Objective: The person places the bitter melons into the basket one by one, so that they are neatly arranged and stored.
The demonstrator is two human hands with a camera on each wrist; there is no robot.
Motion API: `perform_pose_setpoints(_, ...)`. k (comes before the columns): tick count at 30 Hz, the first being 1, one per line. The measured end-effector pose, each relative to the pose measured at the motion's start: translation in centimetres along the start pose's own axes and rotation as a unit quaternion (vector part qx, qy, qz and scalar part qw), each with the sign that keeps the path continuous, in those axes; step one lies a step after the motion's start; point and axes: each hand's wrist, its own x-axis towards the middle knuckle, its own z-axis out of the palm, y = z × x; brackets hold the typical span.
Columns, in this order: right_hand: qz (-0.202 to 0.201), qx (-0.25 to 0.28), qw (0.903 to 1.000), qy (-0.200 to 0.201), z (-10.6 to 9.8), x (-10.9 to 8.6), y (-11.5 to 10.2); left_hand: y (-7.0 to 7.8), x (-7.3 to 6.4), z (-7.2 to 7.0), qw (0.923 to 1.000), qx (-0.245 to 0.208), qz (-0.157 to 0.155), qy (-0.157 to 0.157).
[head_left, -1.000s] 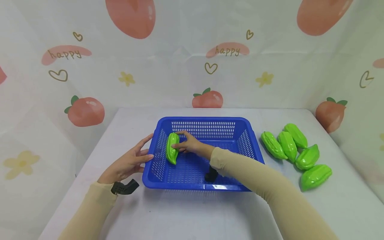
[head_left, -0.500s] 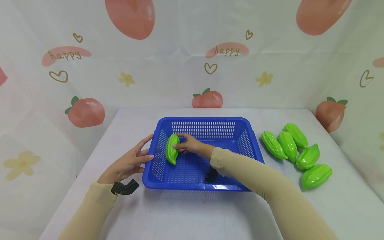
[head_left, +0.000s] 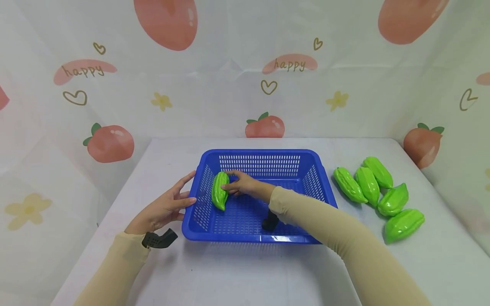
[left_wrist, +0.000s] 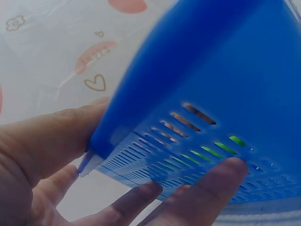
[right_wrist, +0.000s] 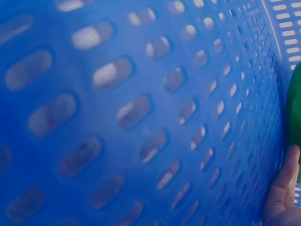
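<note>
My right hand (head_left: 241,185) reaches into the blue plastic basket (head_left: 237,238) and holds a glossy, long, ridged green fruit (head_left: 219,196), shaped like a bitter melon, between thumb and fingers. The fruit stands lengthwise along the basket's left inner wall, its pointed tip toward me. In the right wrist view only a green edge (right_wrist: 295,108) of it shows, beside a fingertip. At the left rim, my left hand (head_left: 168,206) grips the basket with the thumb at the rim and fingers spread on the outer wall. Green shows through the wall slots in the left wrist view.
Right of the basket lie several similar green ridged fruits (head_left: 367,185) in a loose group on the white tabletop (head_left: 229,276). A black wrist mount (head_left: 269,222) on my right arm hangs inside the basket. A printed cloth backdrop (head_left: 214,85) rises behind the table.
The green fruit and my right hand have shifted very slightly toward me and down. My left hand and the basket stay where they were.
</note>
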Motion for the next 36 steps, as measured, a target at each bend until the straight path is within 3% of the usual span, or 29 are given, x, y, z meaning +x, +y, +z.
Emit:
perform_pose_setpoints(5,0.001,0.000,1.0000,-0.003,-0.06,-0.01,0.02,0.09,0.00,-0.07,0.9998,-0.016,0.003,-0.014)
perform_pose_setpoints(16,-0.010,0.006,0.9999,-0.006,-0.09,0.01,-0.05,-0.06,-0.02,0.01,1.0000,0.005,0.000,0.004)
perform_pose_setpoints(36,-0.008,0.024,0.9996,-0.011,-0.15,0.11,0.13,0.04,-0.11,-0.03,0.9999,-0.013,-0.009,0.001)
